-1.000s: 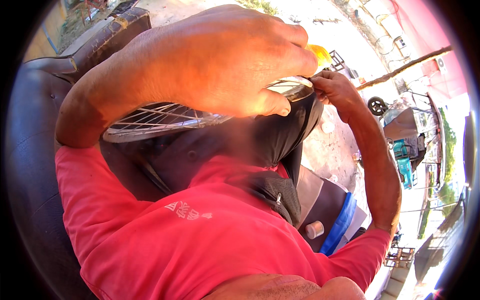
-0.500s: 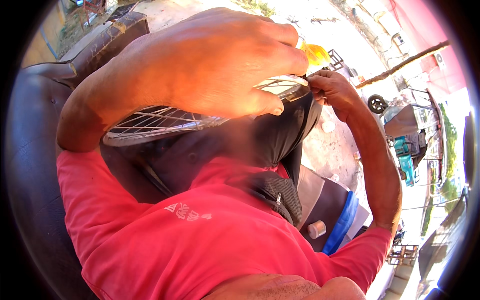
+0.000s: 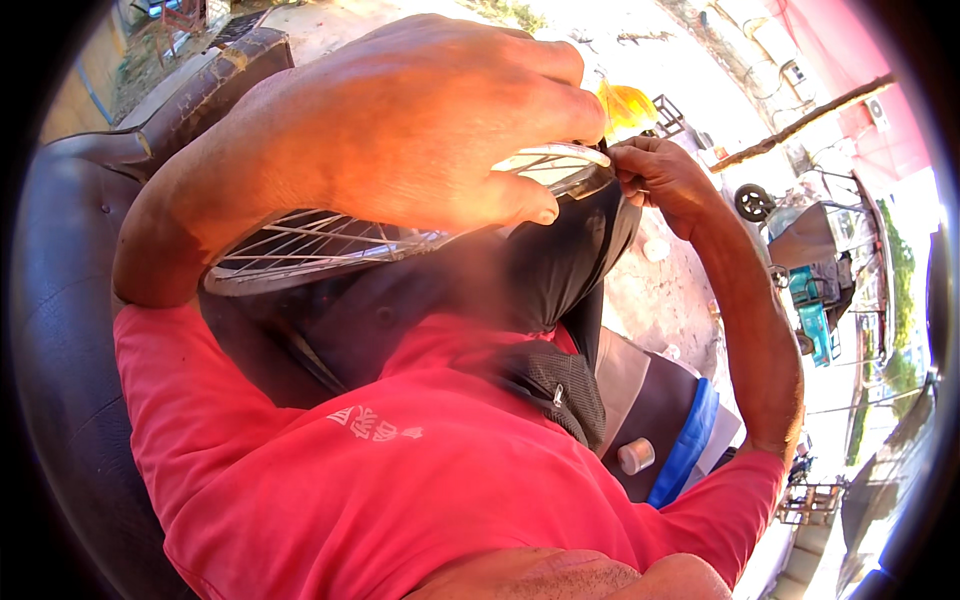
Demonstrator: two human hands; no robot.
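Note:
A spoked wheel [image 3: 330, 255] with a pale rim, like a bicycle wheel, lies across my lap on dark trousers. My left hand [image 3: 430, 125] reaches over it, fingers curled down around the far right part of the rim and thumb on the near side. Its fingertips are hidden. At the right end of the rim, my right hand [image 3: 660, 178] has thumb and fingers pinched together close to the left fingertips. What lies in that pinch is too small to tell. The left hand covers much of the wheel's middle.
A dark padded seat [image 3: 80, 300] is at my left. To the right are a small round container [image 3: 635, 457] and a blue strip [image 3: 685, 445]. Beyond my hands are a yellow object [image 3: 627, 108], a wooden pole [image 3: 805, 122] and a parked cart [image 3: 815, 300].
Both hands appear slightly farther left and higher, together with the rim. Their grips look the same.

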